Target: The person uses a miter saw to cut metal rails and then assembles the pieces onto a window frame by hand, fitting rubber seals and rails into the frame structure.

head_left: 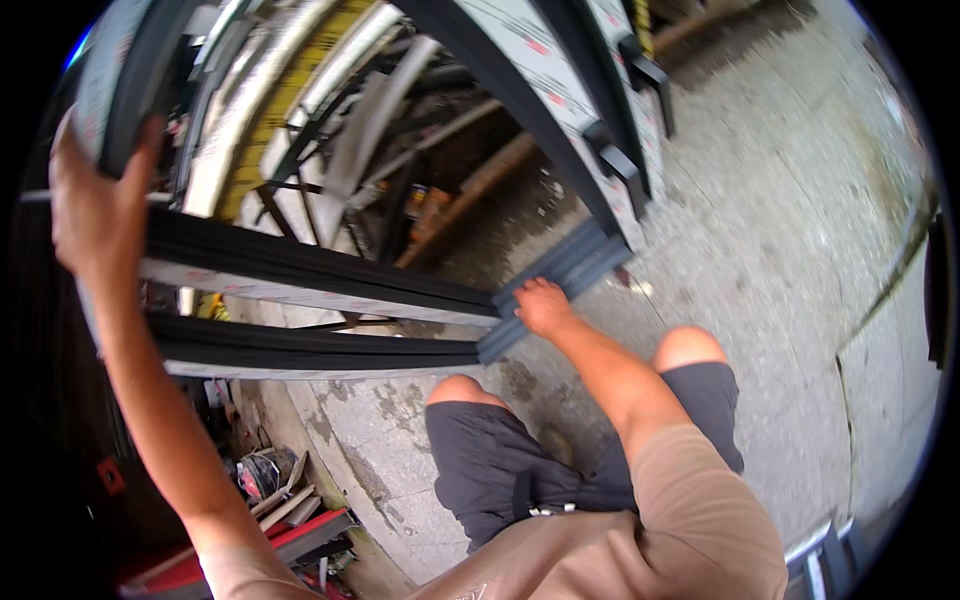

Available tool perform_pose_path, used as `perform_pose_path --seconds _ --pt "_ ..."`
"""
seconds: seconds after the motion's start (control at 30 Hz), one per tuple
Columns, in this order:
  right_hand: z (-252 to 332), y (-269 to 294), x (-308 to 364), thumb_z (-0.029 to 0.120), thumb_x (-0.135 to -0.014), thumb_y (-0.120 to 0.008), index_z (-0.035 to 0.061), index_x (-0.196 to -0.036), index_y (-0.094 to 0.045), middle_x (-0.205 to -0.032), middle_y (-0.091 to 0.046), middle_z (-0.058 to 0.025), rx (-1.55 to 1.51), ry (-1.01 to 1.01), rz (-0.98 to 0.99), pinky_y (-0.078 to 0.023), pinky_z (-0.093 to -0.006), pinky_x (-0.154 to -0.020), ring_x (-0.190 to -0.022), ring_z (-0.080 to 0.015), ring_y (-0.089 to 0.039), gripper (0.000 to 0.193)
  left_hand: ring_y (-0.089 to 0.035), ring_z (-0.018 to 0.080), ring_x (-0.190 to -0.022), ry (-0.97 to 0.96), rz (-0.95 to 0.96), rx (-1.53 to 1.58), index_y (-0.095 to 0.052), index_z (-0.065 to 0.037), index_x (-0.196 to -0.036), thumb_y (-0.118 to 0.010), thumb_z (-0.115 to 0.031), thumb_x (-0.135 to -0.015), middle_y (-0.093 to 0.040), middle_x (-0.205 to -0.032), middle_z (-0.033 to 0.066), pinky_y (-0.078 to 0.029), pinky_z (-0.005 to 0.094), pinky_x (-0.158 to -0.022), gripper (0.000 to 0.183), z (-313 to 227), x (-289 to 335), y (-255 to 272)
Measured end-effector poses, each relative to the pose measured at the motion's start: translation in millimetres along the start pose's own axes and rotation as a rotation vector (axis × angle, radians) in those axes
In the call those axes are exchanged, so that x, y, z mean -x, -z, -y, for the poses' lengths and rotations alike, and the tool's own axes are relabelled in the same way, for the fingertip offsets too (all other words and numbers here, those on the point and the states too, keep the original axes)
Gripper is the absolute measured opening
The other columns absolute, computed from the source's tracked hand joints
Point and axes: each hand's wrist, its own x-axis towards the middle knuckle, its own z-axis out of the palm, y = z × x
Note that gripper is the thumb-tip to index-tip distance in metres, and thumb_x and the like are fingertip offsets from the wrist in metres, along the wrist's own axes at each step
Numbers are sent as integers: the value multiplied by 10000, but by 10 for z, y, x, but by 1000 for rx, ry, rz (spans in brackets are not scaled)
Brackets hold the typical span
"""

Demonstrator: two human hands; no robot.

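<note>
A large dark metal frame [330, 268], like that of a sliding window or door, stands tilted in front of me. White printed protective film covers parts of its bars. My left hand [100, 215] is raised at the far left, its thumb and fingers wrapped round a dark upright profile [122, 95]. Lower down, my right hand [541, 305] curls its fingers over the edge of the grey grooved track [580, 262] joining the bars near the floor. Two black block-like fittings [618, 172] stick out from the film-covered bars at the upper right.
Behind the frame lies a jumble of long profiles and scrap [375, 140], with a yellow strip [285, 95] among them. A red-edged tray [300, 535] with offcuts is at lower left. The floor is grey stone slabs [780, 260]. Grey metal bars [830, 560] show at lower right.
</note>
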Motion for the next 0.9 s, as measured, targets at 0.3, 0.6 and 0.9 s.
perform_pose_path --seconds 0.3,0.6,0.9 --pt "2422 2989 -352 404 -1085 -645 28 -1226 -712 -914 -740 -57 -1242 402 -510 -561 -310 -715 -773 -153 -686 406 -695 326 -1014 120 46 286 -557 -146 -1438 -879 -450 -759 -660 -1103 104 -556 457 -846 811 -83 -129 476" --pt "3119 4748 -704 577 -1095 -546 7 -1118 -604 -1063 -639 -89 -1541 463 -489 -569 -344 -829 -956 -195 -665 574 -660 367 -1041 124 90 353 -532 -111 -1432 -882 -411 -767 -627 -1108 137 -532 492 -865 809 -106 -228 557" --pt "3109 4849 -789 614 -1099 -480 -120 -1228 -531 -998 -636 -144 -1449 398 -437 -600 -334 -689 -810 -195 -692 747 -659 350 -1007 119 98 381 -546 -70 -1383 -879 -406 -773 -614 -1101 137 -532 475 -846 772 -94 -247 585"
